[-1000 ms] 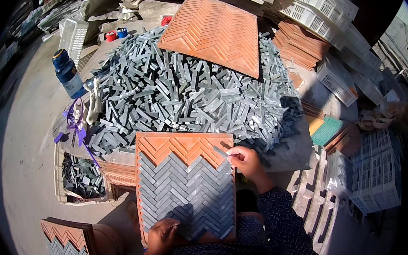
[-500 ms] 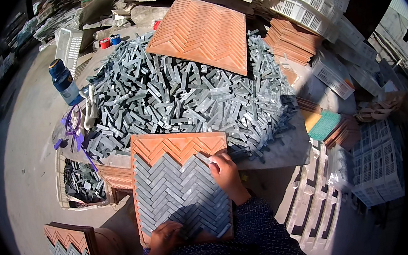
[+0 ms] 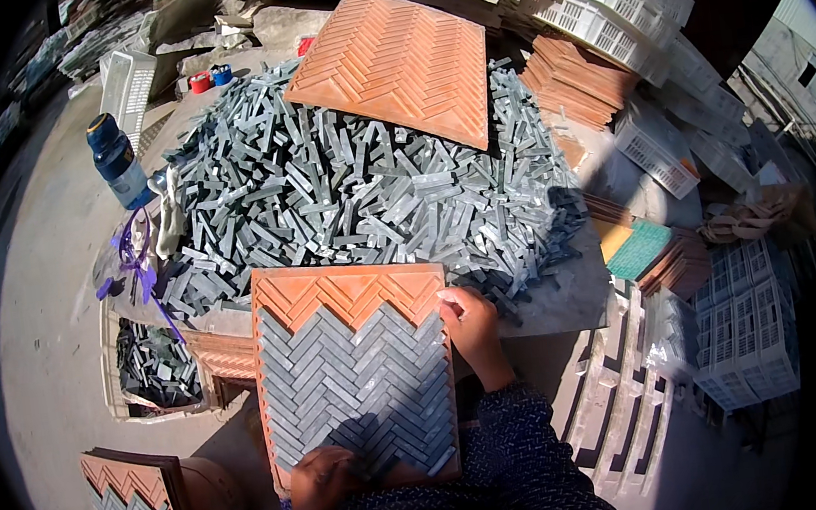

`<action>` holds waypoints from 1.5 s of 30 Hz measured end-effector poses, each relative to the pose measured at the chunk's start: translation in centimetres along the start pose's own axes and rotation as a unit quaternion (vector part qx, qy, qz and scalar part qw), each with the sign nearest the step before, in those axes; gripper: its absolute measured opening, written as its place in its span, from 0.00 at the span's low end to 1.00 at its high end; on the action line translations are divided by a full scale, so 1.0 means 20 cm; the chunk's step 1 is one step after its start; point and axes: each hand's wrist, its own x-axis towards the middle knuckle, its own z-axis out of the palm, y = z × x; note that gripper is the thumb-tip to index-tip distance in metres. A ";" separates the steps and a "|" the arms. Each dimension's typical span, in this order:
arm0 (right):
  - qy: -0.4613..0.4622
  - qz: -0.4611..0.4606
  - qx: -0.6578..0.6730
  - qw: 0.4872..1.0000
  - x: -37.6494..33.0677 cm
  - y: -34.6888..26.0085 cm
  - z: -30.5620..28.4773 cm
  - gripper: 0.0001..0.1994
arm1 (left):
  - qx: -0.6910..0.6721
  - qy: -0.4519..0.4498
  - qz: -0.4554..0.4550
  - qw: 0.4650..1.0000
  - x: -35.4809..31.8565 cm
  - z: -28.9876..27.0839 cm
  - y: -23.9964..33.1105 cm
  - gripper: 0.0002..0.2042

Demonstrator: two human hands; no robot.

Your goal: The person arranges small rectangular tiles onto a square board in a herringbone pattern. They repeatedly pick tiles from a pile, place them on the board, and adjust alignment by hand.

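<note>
Downward fisheye view, head-worn

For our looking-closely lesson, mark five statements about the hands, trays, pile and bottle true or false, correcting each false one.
1. The left hand is at the lower part of the front tray. True.
2. The right hand is at the front tray's lower left corner. False: it is near the upper right edge.
3. The upper tray lies on the pile of grey strips. True.
4. Grey strips cover the whole front tray. False: its top section is bare orange.
5. The blue bottle stands left of the pile. True.
</note>
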 end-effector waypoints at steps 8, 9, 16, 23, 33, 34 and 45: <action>-0.062 -0.081 -0.032 0.994 -0.07 -0.06 0.13 0.06 | -0.012 -0.026 0.003 1.000 0.01 0.03 -0.01 0.06; -0.058 -0.080 -0.051 0.994 -0.08 -0.06 0.16 0.05 | -0.006 -0.027 0.012 1.000 0.01 0.03 0.00 0.06; -0.071 -0.030 -0.126 0.989 -0.08 -0.12 0.21 0.05 | 0.017 -0.038 0.018 0.999 0.02 0.01 0.01 0.06; -0.113 -0.019 -0.185 0.976 -0.08 -0.16 0.20 0.06 | -0.005 -0.026 0.004 1.000 0.00 0.00 0.05 0.06; -0.146 -0.022 -0.090 0.985 0.04 -0.12 0.15 0.04 | 0.004 -0.032 0.011 0.999 0.00 0.02 0.02 0.06; -0.129 -0.035 -0.087 0.987 0.06 -0.14 0.15 0.04 | 0.006 -0.033 0.018 0.999 -0.01 0.02 0.02 0.06; -0.156 -0.090 -0.095 0.979 0.02 -0.15 0.24 0.13 | 0.015 0.020 0.010 1.000 -0.02 -0.02 0.00 0.06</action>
